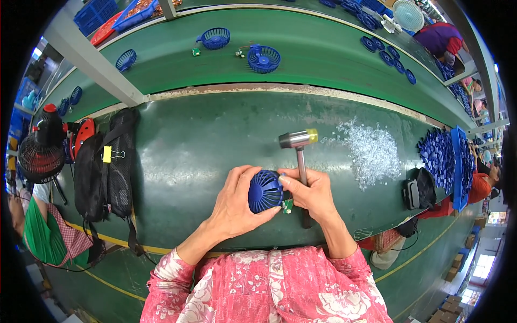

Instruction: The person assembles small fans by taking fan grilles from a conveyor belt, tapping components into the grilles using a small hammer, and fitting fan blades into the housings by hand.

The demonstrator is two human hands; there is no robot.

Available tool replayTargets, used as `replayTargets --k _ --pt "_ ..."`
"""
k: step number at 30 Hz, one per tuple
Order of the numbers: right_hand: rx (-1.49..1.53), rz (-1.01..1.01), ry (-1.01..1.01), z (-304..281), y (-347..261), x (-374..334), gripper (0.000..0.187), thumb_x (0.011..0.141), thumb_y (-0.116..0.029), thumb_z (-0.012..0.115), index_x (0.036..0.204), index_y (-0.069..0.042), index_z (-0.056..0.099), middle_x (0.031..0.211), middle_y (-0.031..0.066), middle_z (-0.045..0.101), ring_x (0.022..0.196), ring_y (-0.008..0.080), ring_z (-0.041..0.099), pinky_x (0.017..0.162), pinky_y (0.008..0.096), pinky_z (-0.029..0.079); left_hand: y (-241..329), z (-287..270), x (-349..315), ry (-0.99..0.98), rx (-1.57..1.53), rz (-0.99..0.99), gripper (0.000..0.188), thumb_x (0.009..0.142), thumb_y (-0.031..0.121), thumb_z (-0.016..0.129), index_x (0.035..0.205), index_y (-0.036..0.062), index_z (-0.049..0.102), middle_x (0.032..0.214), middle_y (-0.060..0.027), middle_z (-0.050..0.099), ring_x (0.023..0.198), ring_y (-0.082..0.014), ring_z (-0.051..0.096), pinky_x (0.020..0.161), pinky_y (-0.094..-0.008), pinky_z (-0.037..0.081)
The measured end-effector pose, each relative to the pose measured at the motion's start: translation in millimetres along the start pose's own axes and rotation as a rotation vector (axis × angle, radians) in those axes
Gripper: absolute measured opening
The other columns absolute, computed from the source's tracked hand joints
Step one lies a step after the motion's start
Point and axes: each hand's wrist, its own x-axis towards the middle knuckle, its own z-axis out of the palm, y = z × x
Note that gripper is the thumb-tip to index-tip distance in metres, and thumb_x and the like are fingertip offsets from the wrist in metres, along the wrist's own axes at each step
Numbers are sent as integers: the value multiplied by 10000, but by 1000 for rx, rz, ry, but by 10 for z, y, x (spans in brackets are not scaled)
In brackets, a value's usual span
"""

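Observation:
Wrapped around a round blue plastic fan housing (264,192) with slatted ribs is my left hand (232,200). My right hand (311,195) is closed around the handle of a hammer (293,139), whose metal head has a yellow face and points away from me. The thumb and forefinger of that same hand also touch the housing's right edge. A small green circuit board (288,205) sticks out by the lower right side of the housing, between my hands. What lies under my left palm is hidden.
Small clear plastic pieces (372,152) are scattered to the right, before a pile of blue parts (435,153) and a blue tray (461,172). Black bags (119,161) and a black fan (43,148) stand left. Beyond a raised edge, a green conveyor belt (323,56) carries blue fan housings (264,59).

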Motion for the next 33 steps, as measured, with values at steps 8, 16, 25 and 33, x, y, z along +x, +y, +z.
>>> replayTargets --k 8,16,25,33 --pt "-508 -395 175 1 -70 -8 216 863 -143 764 1023 0 739 820 30 619 750 90 538 637 256 419 91 -366 299 -249 -118 -238 442 810 269 759 1142 22 603 997 -150 617 906 -333 630 787 -417 506" --pt "-395 -671 532 -121 -366 -120 144 868 -1 707 769 48 614 827 49 628 670 87 548 622 259 448 -232 -781 837 311 646 167 322 733 51 753 972 21 539 905 -145 535 847 -340 565 695 -440 481" --pt "-210 -836 213 -286 -249 -94 371 990 -63 544 635 44 554 736 162 612 435 71 400 397 231 289 -457 -680 1402 237 515 316 224 754 54 759 888 -4 589 911 -147 544 868 -350 566 754 -436 481" --pt "-128 -578 289 -430 -279 -41 390 994 -103 562 642 65 553 726 147 603 409 53 359 376 226 255 -413 -857 1563 -118 529 306 145 749 43 722 810 -10 602 930 -152 536 955 -335 546 816 -429 487"
